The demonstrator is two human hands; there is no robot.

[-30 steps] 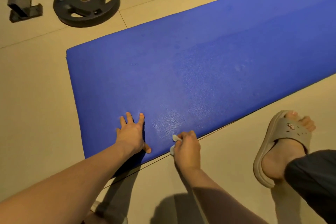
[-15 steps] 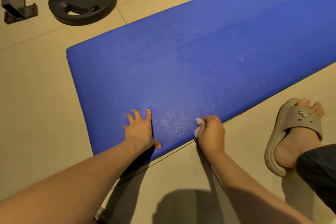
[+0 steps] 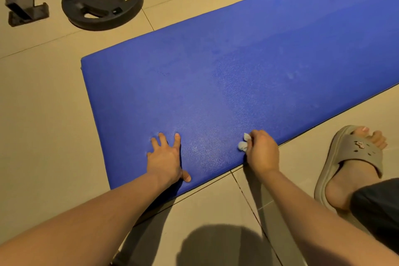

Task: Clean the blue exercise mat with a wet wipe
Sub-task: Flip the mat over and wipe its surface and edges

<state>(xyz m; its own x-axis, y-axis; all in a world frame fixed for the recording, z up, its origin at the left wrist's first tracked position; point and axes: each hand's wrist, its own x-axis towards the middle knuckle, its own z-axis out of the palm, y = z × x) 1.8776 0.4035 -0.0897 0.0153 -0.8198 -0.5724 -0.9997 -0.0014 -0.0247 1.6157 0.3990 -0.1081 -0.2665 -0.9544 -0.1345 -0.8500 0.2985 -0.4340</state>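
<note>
Wiping at the mat's near edge
Right hand (image 3: 260,153) pinches a balled wet wipe (image 3: 243,143) on the blue mat (image 3: 237,71) edge; left hand (image 3: 165,158) presses flat, fingers spread; bare mat stretches beyond.

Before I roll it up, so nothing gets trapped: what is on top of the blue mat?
The left hand rests flat on the blue mat; the right hand grips a wet wipe at its near edge. The mat under both hands is covered.

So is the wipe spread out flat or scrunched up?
Scrunched up: the wet wipe is a white wad pinched in the right hand.
</note>
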